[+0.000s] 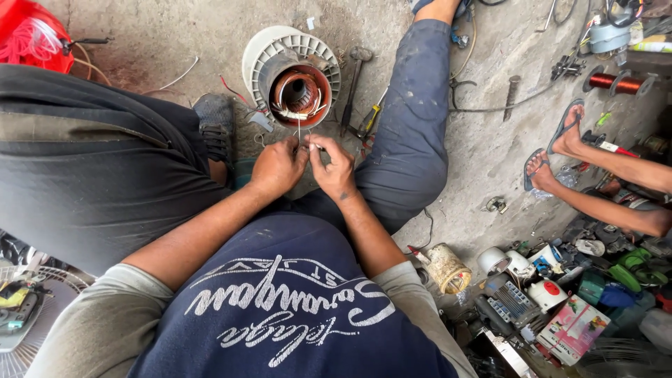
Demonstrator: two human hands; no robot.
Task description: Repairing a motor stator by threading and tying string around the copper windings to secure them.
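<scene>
1. A repair workshop at floor level: the person sits on a stained, bare concrete floor (490, 140).
2. An opened motor stator (297, 87) with copper windings lies at the far middle.
3. A hammer (353, 84) and a screwdriver (367, 122) lie beside it.
4. A spool of copper wire (616, 82) sits far right.
5. Mixed parts and boxes (553, 308) crowd the near right.

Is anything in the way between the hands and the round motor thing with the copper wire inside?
Nothing visible. The left hand and right hand pinch thin wires that run straight up to the motor stator on the floor, with only bare concrete between.
</scene>
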